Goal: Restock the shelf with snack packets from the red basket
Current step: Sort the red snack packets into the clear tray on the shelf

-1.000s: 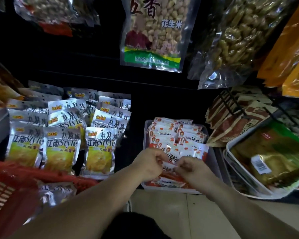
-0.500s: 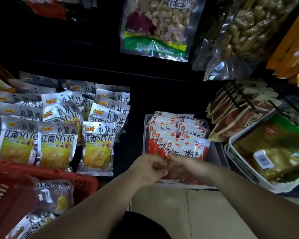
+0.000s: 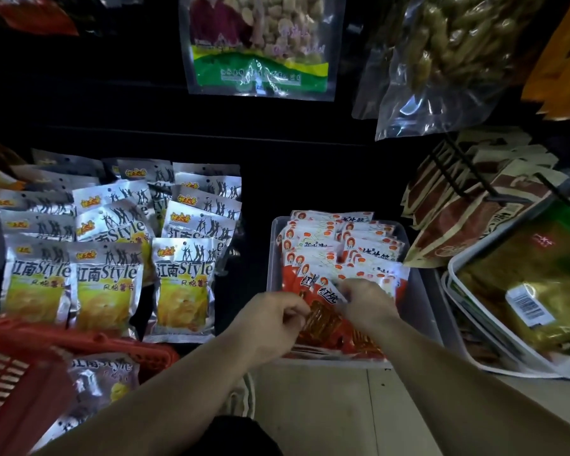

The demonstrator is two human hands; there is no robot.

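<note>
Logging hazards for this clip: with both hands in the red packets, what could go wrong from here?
Both the left hand and right hand pinch red packets at the front of the crowded bin; neighbours may topple out over its front edge. The left forearm passes close by the basket and could nudge it.

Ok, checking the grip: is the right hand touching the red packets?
Touching. The head view shows the right hand with fingers curled over a red packet, pinching its top edge.
</note>
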